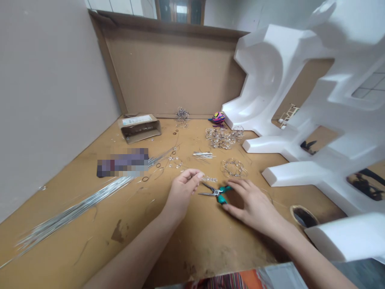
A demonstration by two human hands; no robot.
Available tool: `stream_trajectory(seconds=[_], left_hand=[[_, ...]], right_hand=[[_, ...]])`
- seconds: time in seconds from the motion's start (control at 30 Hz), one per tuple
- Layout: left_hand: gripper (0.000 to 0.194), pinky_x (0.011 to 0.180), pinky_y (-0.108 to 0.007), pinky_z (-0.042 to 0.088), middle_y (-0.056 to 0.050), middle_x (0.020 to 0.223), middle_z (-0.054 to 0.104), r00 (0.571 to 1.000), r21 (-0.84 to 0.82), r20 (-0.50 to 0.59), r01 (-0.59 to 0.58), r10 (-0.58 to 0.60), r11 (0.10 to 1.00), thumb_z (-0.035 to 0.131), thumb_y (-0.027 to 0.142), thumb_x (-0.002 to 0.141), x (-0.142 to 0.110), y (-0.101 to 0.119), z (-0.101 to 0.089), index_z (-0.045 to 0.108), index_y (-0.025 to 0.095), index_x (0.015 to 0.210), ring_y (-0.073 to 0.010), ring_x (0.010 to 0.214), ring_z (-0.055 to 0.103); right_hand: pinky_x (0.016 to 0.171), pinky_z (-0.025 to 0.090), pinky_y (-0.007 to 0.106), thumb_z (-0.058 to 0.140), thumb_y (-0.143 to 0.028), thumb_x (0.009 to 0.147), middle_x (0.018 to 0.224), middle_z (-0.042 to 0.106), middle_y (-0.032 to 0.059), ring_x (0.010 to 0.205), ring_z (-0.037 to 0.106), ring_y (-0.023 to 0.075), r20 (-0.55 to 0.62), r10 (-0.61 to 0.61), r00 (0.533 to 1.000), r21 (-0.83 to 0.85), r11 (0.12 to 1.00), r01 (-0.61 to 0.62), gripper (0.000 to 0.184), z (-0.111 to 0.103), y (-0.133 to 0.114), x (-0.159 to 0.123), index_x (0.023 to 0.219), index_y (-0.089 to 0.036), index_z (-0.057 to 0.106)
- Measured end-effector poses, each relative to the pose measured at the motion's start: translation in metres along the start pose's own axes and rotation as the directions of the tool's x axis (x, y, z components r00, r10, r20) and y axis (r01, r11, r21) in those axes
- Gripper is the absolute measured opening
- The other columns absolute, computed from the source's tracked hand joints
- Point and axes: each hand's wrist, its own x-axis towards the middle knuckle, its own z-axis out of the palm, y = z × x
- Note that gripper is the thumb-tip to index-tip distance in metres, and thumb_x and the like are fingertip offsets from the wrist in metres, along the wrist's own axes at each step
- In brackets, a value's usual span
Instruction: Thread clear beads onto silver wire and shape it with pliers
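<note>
My right hand [251, 202] holds long-nose pliers [215, 192] with green handles, thumb on one handle and fingers on the other. The pliers' jaws are spread apart and point left, toward my other hand. My left hand [186, 186] is closed in a pinch just above the jaws. A short row of clear beads [209, 179] extends right from its fingertips; whether the fingers grip it I cannot make out. Behind the pliers lies a ring of bent wire pieces [234, 167]. A few loose clear beads [175, 162] lie beyond my left hand.
Long straight wires [90, 198] stretch across the left side, beside a blurred-out dark object [122, 162]. Farther back are short wire pieces [203, 155], wire loops [221, 138], a small cardboard box [141, 130] and a colourful ball-like item [218, 117]. White foam packing [282, 144] borders the right.
</note>
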Motion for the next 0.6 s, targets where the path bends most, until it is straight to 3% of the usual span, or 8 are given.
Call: stream_trajectory(seconds=[0.1,0.2,0.27,0.37,0.43,0.6], left_hand=[[0.018,0.046,-0.017,0.027,0.006,0.055,0.043,1.0,-0.009,0.004,-0.003,0.003,1.0,0.06,0.033,0.072,-0.001,0.001,0.001,0.057,0.016,0.076,-0.0053,0.048,0.034],[0.019,0.046,-0.017,0.026,0.006,0.054,0.043,1.0,-0.02,-0.002,-0.007,0.007,1.0,0.061,0.034,0.071,-0.001,0.001,0.001,0.057,0.016,0.076,-0.0052,0.048,0.034],[0.021,0.045,-0.017,0.026,0.006,0.053,0.043,1.0,-0.035,-0.003,-0.003,0.003,0.999,0.062,0.035,0.069,0.0,0.001,0.0,0.057,0.016,0.076,-0.0052,0.047,0.034],[0.022,0.045,-0.018,0.025,0.007,0.053,0.043,1.0,-0.049,0.008,0.001,-0.001,0.999,0.063,0.036,0.068,0.002,0.0,-0.001,0.057,0.016,0.076,-0.0052,0.047,0.034],[0.023,0.044,-0.018,0.025,0.007,0.052,0.042,1.0,-0.051,0.022,0.004,-0.003,0.999,0.063,0.037,0.068,0.002,0.0,-0.002,0.056,0.016,0.076,-0.0052,0.046,0.034],[0.025,0.041,-0.018,0.021,0.007,0.049,0.04,0.999,-0.037,0.033,-0.002,0.003,0.999,0.064,0.038,0.067,0.0,0.002,0.0,0.056,0.016,0.076,-0.0047,0.043,0.031]], right_hand=[[0.091,0.033,0.049,0.059,-0.042,0.066,0.129,0.045,0.0172,0.117,0.037,0.0348,0.124,0.015,0.992,-0.281,0.959,0.021,0.067,-0.002,0.003,-0.013,0.126,-0.014,0.045],[0.09,0.032,0.047,0.057,-0.036,0.062,0.133,0.039,0.0172,0.119,0.033,0.0355,0.208,-0.006,0.978,-0.382,0.92,0.087,0.072,-0.001,0.004,-0.012,0.128,-0.014,0.04],[0.086,0.033,0.045,0.057,-0.033,0.059,0.129,0.042,0.0179,0.113,0.038,0.0356,0.25,-0.023,0.968,-0.422,0.897,0.13,0.073,-0.001,0.003,-0.006,0.128,-0.014,0.04],[0.078,0.035,0.041,0.054,-0.025,0.059,0.105,0.054,0.0167,0.094,0.049,0.0312,0.282,-0.025,0.959,-0.496,0.852,0.168,0.059,-0.003,-0.002,0.003,0.117,-0.014,0.049],[0.074,0.035,0.039,0.053,-0.023,0.059,0.095,0.055,0.0151,0.088,0.05,0.0301,0.286,-0.041,0.957,-0.539,0.819,0.196,0.047,-0.003,-0.005,0.008,0.104,-0.015,0.054],[0.063,0.037,0.033,0.052,-0.02,0.057,0.092,0.054,0.014,0.081,0.052,0.0268,0.307,-0.08,0.948,-0.56,0.791,0.248,0.034,-0.01,-0.006,0.013,0.091,-0.015,0.053]])
